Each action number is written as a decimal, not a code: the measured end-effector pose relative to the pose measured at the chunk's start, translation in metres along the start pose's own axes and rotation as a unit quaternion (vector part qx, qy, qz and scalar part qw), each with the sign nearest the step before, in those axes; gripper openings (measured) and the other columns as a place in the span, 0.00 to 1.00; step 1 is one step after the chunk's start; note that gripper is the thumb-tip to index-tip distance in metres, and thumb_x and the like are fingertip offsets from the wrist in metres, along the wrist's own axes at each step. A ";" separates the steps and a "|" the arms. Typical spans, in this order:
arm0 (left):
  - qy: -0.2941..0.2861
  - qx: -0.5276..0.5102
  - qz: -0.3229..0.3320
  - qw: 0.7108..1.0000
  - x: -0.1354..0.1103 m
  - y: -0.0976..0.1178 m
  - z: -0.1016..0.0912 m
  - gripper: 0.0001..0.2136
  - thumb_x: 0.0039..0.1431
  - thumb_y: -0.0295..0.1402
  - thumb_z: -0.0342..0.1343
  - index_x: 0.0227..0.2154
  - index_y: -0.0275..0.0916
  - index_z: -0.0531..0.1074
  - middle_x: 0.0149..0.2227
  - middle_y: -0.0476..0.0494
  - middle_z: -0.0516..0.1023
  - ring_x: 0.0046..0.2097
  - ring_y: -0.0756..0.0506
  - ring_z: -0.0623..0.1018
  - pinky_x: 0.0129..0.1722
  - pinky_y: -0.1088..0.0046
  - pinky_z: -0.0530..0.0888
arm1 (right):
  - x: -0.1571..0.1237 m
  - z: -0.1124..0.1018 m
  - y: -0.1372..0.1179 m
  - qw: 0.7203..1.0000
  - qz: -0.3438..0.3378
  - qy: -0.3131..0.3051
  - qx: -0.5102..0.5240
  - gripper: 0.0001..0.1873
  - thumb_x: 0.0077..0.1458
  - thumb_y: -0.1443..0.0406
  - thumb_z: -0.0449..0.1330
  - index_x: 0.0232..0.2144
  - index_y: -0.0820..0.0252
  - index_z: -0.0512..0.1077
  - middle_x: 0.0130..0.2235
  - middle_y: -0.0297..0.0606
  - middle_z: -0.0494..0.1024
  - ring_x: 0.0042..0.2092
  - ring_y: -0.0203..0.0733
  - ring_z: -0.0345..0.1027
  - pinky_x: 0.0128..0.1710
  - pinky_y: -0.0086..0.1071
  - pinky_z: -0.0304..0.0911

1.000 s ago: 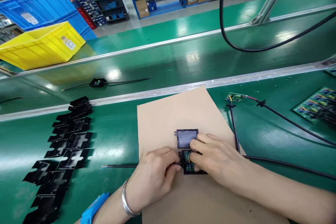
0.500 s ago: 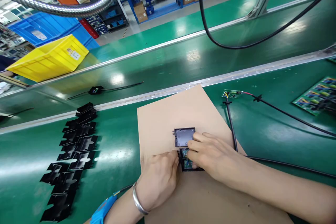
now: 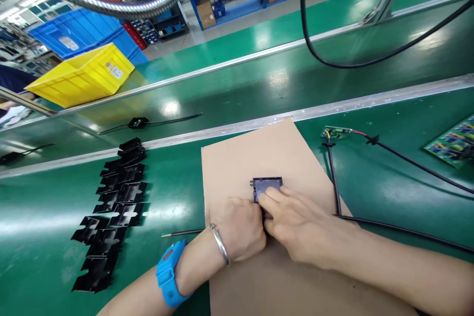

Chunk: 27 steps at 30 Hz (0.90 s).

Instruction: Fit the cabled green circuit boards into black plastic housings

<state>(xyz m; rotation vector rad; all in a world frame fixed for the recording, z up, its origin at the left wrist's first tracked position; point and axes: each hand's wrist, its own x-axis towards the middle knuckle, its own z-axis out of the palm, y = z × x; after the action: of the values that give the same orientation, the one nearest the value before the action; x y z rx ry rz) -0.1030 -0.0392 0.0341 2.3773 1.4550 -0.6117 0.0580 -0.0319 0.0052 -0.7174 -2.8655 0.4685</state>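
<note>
On the cardboard sheet [image 3: 237, 168] lies an open black plastic case [image 3: 267, 185], its upper half showing a pale grey inner face. My left hand [image 3: 242, 229] is closed, fingertips curled at the case's left edge. From above and to the right, my right hand [image 3: 296, 219] has bent fingers pressed onto the case where its halves meet. The lower half, with a green circuit board inside, is now almost wholly covered by both hands. A black cable [image 3: 185, 232] with stripped coloured wire ends sticks out beside my left wrist.
Several black plastic shells [image 3: 111, 222] lie in a column on the green bench at left. A wired circuit board [image 3: 335, 132] and more boards [image 3: 454, 140] are at right. Behind stands a yellow crate [image 3: 81, 76]. A metal hose [image 3: 111, 7] and black cable [image 3: 307, 34] hang overhead.
My left hand has turned and moved in over the lower case half, hiding its circuit board. My right fingers have drawn closer to it. The whole view has shifted slightly.
</note>
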 end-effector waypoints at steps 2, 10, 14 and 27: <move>0.017 0.001 -0.009 1.000 -0.005 -0.002 0.002 0.09 0.53 0.29 0.47 0.26 0.35 0.72 0.27 0.35 0.77 0.28 0.36 0.78 0.28 0.60 0.73 | 0.003 -0.003 -0.004 1.000 -0.003 0.000 -0.016 0.06 0.49 0.74 0.55 0.27 0.63 0.72 0.39 0.43 0.66 0.44 0.47 0.57 0.45 0.42 0.55; 0.245 -0.123 0.099 0.957 -0.041 -0.014 0.034 0.10 0.59 0.26 0.46 0.41 0.36 0.69 0.39 0.39 0.73 0.40 0.41 0.73 0.40 0.61 0.73 | -0.040 -0.025 0.013 0.987 0.091 0.067 0.113 0.13 0.61 0.68 0.51 0.45 0.56 0.71 0.45 0.42 0.67 0.47 0.46 0.60 0.45 0.38 0.60; 0.292 -0.115 0.233 0.920 -0.031 -0.010 0.049 0.14 0.62 0.29 0.50 0.50 0.35 0.68 0.49 0.39 0.73 0.49 0.41 0.71 0.50 0.60 0.70 | -0.070 -0.020 0.014 0.975 0.177 0.064 0.117 0.16 0.61 0.67 0.52 0.51 0.56 0.65 0.45 0.43 0.69 0.47 0.46 0.62 0.45 0.40 0.61; 0.333 -0.043 0.195 0.922 -0.014 0.002 0.076 0.14 0.66 0.24 0.43 0.47 0.36 0.71 0.53 0.46 0.73 0.54 0.43 0.68 0.53 0.64 0.66 | -0.060 -0.017 0.014 0.956 0.256 -0.010 0.140 0.10 0.60 0.74 0.48 0.34 0.59 0.68 0.36 0.39 0.71 0.38 0.43 0.66 0.38 0.37 0.59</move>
<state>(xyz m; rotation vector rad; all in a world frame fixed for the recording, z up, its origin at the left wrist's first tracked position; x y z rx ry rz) -0.1223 -0.0857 -0.0250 2.8256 1.1070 0.3935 0.1206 -0.0446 0.0127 -1.3994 -2.5225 0.9265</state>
